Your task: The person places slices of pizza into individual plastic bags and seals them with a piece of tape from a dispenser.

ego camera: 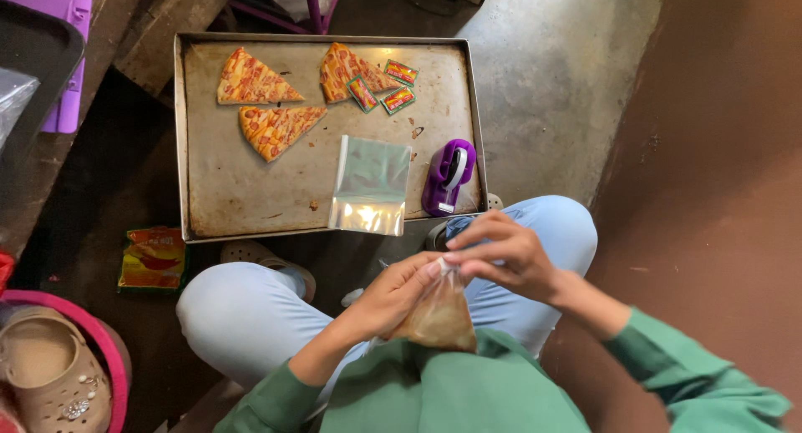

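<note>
Over my lap, my left hand [393, 293] and my right hand [505, 253] both pinch the top of a small clear bag [437, 318] with a pizza slice inside. Ahead on the floor lies a metal baking tray [234, 199]. On it rest three pizza slices [253, 82] [277, 128] [347, 70], three small sauce sachets [383, 88], a stack of empty clear bags [369, 185] and a purple tape dispenser [448, 176].
An orange packet [153, 258] lies on the floor left of my knee. A beige clog [52, 374] sits in a pink basin [104, 337] at the lower left. A purple stool [67, 32] and a dark tray [38, 65] stand at the upper left.
</note>
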